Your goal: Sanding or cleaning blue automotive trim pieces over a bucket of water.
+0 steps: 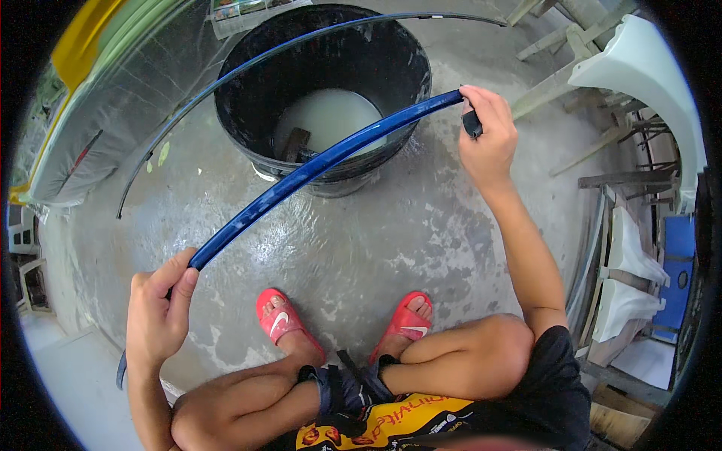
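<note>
A long, curved, glossy blue trim strip (pixel 301 174) slants across the view in front of me, its right end higher in the picture than its left. My left hand (pixel 160 308) is closed round its lower left part, thumb on top. At the far right end, my right hand (pixel 489 135) pinches the tip. A small black piece (pixel 471 124) shows under the right fingers; what it is I cannot tell. Behind the strip stands a large black bucket (pixel 229 124) holding cloudy water (pixel 331 113), with a dark block-like object (pixel 297 143) partly in it. The strip hides part of the bucket's near rim.
A second, thinner dark strip (pixel 184 113) rests across the bucket, reaching the floor at left. A plastic-covered, yellow-edged panel (pixel 113 135) stands at left. White curved fender (pixel 647 56) and wooden stands (pixel 556 75) are at right. Red sandals (pixel 282 316) are on the wet concrete floor (pixel 218 316).
</note>
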`<state>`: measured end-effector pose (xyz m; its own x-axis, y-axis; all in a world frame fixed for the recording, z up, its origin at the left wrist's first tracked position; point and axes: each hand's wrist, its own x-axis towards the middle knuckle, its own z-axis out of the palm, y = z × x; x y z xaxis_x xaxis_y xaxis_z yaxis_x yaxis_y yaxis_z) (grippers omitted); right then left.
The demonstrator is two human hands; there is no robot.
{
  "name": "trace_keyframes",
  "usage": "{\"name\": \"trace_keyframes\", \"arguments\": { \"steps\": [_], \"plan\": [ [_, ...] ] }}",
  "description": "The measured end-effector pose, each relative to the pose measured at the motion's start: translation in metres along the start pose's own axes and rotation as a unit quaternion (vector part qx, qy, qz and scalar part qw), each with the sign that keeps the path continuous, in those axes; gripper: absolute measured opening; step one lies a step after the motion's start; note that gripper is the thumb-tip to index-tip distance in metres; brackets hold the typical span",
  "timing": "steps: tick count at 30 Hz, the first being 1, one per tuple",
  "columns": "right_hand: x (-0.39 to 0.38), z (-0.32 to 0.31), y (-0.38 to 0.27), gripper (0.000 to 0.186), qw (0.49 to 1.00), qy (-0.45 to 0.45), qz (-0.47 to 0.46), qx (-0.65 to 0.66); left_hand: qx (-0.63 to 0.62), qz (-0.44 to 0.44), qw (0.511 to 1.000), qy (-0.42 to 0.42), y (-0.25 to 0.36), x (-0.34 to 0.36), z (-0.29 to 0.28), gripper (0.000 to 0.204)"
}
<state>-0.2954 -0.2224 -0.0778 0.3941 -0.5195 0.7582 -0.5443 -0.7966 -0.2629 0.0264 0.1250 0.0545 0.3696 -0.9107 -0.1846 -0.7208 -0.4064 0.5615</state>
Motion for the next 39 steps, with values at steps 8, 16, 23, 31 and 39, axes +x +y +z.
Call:
{"name": "trace_keyframes", "arguments": {
  "steps": [8,16,23,31,39],
  "plan": [
    [-0.001,0.002,0.006,0.048,0.999,0.021,0.042,-0.002,0.026,0.034,0.999,0.022,-0.003,0.001,0.003,0.023],
    [0.001,0.000,0.002,0.049,0.999,0.014,0.036,0.008,0.012,0.029,0.999,0.016,-0.003,0.000,0.003,0.022],
    [-0.002,-0.002,-0.018,0.047,0.997,0.005,-0.072,0.039,0.016,0.024,1.000,0.010,-0.005,0.002,0.004,0.023],
    [0.000,-0.005,-0.038,0.054,0.993,-0.023,-0.104,0.056,0.004,0.013,1.000,-0.004,-0.008,0.004,0.005,0.024],
    [0.006,-0.006,-0.025,0.054,0.999,0.001,-0.054,0.003,-0.011,-0.013,1.000,-0.017,-0.009,0.001,0.003,0.026]
  ]
}}
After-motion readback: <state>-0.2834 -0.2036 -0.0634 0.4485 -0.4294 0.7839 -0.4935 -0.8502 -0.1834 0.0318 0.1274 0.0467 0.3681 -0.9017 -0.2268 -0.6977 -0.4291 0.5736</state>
